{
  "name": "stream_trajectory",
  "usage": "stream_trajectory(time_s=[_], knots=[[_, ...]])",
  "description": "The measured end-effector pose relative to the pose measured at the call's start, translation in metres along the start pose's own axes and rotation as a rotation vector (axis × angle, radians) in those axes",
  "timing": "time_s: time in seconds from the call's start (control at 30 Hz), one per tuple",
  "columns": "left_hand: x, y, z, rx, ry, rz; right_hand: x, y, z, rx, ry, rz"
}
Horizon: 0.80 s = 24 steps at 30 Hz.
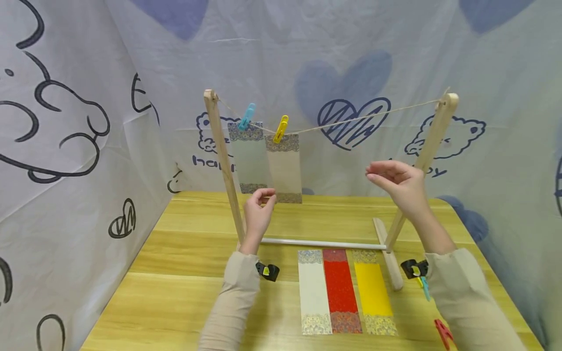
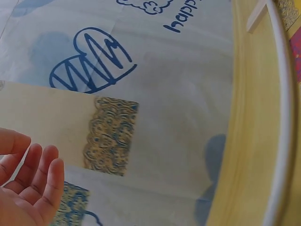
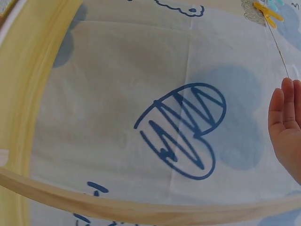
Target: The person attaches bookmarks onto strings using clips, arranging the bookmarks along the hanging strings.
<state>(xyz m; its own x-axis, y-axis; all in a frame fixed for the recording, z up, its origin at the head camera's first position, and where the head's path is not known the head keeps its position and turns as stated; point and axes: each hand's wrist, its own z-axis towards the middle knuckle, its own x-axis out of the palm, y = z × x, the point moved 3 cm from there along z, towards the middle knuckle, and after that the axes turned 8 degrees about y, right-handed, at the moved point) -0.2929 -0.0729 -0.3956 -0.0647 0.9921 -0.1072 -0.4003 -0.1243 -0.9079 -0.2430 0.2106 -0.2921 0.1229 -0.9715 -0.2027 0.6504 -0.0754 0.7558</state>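
- Left hand (image 1: 259, 214) and right hand (image 1: 397, 183) loosely curled, held nothing.
- Cord (image 1: 373, 115) sagged; left-hand knock might have loosened yellow clip (image 1: 281, 129), dropping beige card (image 1: 284, 168).

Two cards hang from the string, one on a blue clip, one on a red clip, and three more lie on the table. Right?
One error: the second card hangs on a yellow clip, not red, as the head view shows. The rest stands.

1. Left hand (image 2: 32, 186): cut off at my left wrist view's edge.
2. Right hand (image 3: 288, 134): likewise, in the right wrist view.
3. Left post (image 1: 224, 165): lower end hidden from me behind the left sleeve (image 1: 237, 290).
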Motion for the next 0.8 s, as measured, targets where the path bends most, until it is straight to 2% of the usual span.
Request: stream_trajectory(time_s=[0.1, 0.3, 0.5, 0.6, 0.7, 0.8], knots=[[0.003, 0.008, -0.005, -0.025, -0.003, -0.012, -0.001, -0.003, -0.009, 0.023, -0.024, -0.001], [0.011, 0.017, -0.013, -0.034, -0.001, -0.039, -0.006, -0.014, -0.026, 0.053, -0.044, 0.022], [0.016, 0.028, -0.018, -0.102, 0.014, -0.087, -0.011, -0.03, -0.047, 0.075, -0.065, -0.073], [0.019, 0.033, -0.022, -0.135, 0.02, -0.079, -0.012, -0.037, -0.057, 0.04, -0.077, -0.058], [0.021, 0.039, -0.026, -0.147, 0.019, -0.033, -0.014, -0.043, -0.065, 0.009, -0.092, 0.009], [0.024, 0.047, -0.03, -0.149, 0.014, 0.025, -0.017, -0.049, -0.072, 0.024, -0.118, 0.021]])
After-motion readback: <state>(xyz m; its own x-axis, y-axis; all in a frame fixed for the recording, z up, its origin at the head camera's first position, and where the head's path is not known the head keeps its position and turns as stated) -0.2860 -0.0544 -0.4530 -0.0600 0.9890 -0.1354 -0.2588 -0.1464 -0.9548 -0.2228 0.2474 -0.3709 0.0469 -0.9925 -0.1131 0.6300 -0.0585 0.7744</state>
